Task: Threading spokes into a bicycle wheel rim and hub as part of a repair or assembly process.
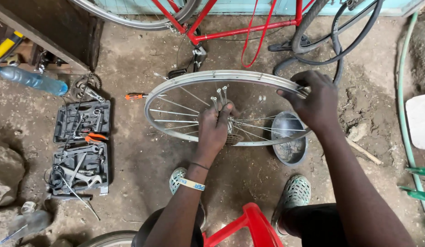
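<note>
We looked down on a dirt floor (pixel 249 183) with bare room just below our fingers, as far as our two sandalled feet. Beyond the fingers a red bicycle frame (pixel 249 32) closed off the far edge. Between both hands lay a silver wheel rim (pixel 221 75), seen tilted, its long axis running left to right. Well left of our fingers an open tool case (pixel 82 146) lay on the ground, its long axis running away from us. Our right hand (pixel 315 103) had its fingers clamped over the rim's right edge, just above a round metal bowl (pixel 290 139). Our left hand (pixel 215 128) was at the hub, fingers closed together around a bundle of loose spokes (pixel 220 97) pointing up and away. An orange-handled screwdriver (pixel 138 96) lay just left of the rim.
</note>
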